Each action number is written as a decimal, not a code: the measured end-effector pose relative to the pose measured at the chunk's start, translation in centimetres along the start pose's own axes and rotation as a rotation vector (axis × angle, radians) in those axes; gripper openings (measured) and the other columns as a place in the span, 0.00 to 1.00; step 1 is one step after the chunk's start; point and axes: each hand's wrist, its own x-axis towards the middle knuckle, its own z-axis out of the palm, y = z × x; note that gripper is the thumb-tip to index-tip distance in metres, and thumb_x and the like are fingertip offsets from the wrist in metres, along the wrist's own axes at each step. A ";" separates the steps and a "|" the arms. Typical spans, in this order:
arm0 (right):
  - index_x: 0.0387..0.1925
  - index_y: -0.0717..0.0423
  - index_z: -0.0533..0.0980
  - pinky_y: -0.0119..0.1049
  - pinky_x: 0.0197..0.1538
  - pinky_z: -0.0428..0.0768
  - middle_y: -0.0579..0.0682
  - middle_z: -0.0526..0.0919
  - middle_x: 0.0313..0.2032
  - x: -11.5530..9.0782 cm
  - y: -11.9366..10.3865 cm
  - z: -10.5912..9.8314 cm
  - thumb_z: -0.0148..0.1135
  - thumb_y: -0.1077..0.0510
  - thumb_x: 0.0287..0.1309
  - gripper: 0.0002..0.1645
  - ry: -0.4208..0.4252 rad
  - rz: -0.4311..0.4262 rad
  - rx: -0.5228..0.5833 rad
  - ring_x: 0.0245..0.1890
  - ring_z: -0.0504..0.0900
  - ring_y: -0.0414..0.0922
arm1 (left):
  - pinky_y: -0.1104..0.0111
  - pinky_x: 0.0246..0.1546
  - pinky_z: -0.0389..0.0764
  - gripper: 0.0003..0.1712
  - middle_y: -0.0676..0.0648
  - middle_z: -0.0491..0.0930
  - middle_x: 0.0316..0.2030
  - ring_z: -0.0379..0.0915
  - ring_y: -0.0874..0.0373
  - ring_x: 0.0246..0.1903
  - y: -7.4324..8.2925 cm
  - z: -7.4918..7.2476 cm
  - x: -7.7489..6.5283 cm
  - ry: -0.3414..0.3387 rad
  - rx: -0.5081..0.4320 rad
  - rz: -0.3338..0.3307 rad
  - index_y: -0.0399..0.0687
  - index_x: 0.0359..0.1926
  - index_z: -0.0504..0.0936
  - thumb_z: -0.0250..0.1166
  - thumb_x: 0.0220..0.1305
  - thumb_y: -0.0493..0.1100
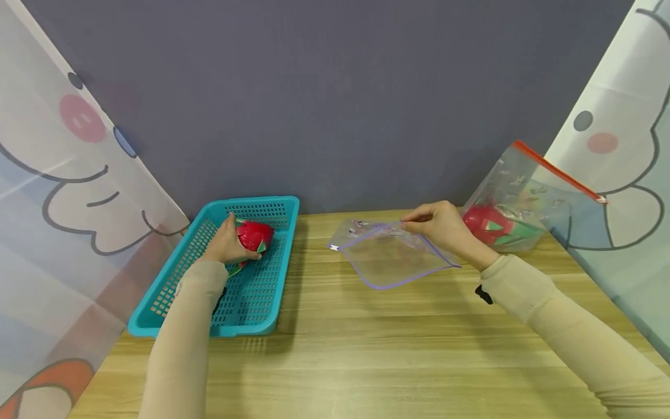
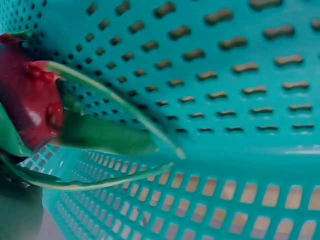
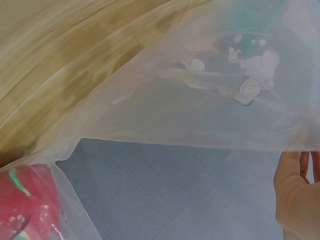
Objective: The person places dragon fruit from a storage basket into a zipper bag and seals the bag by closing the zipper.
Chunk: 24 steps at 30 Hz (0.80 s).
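Note:
In the head view my left hand (image 1: 228, 243) reaches into the blue-green basket (image 1: 289, 256) and grips a red dragon fruit (image 1: 255, 235) with green scales. The left wrist view shows the dragon fruit (image 2: 35, 97) close up, its green strips sticking out over the basket floor. My right hand (image 1: 444, 226) pinches the top edge of a clear zip bag (image 1: 398, 262) with purple edging and small printed figures. The bag's mouth is spread, its white slider at the left corner. In the right wrist view the bag's film (image 3: 200, 110) hangs from the fingertips.
A second clear zip bag (image 1: 534, 180) with an orange-red zip stands at the right, holding red and green items (image 1: 489, 226). A grey panel (image 1: 335, 105) rises behind the wooden table (image 1: 335, 361). Printed curtains (image 1: 31, 192) hang on both sides.

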 end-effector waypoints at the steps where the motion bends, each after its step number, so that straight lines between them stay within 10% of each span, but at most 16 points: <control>1: 0.40 0.58 0.82 0.32 0.33 0.78 0.56 0.84 0.39 0.0 0.0 0.0 0.64 0.53 0.53 0.14 -0.001 0.001 0.001 0.34 0.82 0.48 | 0.38 0.53 0.64 0.77 0.27 0.48 0.66 0.50 0.30 0.62 0.0 0.0 0.0 0.000 -0.014 -0.017 0.33 0.69 0.32 0.73 0.34 0.64; 24: 0.40 0.58 0.82 0.33 0.35 0.79 0.56 0.84 0.40 0.3 -0.4 0.5 0.64 0.55 0.54 0.14 -0.016 0.000 -0.018 0.36 0.82 0.47 | 0.47 0.44 0.74 0.55 0.32 0.65 0.52 0.66 0.36 0.48 -1.0 0.3 -1.0 0.019 -0.060 -0.029 0.32 0.62 0.53 0.70 0.39 0.56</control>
